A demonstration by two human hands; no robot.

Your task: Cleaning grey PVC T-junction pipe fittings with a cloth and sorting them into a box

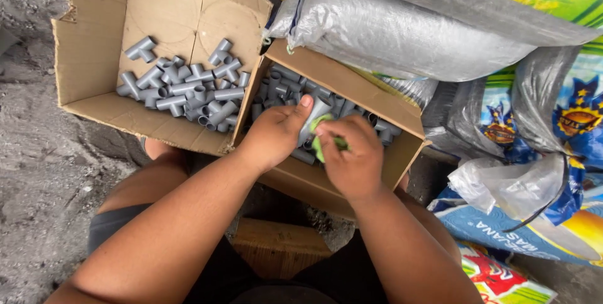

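Here, left hand [274, 133] grips a grey pipe fitting [316, 114] — right hand [352, 153] clutches a green cloth [318, 147].

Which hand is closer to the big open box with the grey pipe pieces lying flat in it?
Left. The left hand sits just beside the open cardboard box of grey plastic tee fittings, by its right edge. The right hand is farther right, over the other box.

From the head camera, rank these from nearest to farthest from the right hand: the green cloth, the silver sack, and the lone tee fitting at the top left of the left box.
1. green cloth: in the right hand itself.
2. silver sack: above, past the right-hand box.
3. lone tee fitting: far left, in the left box.
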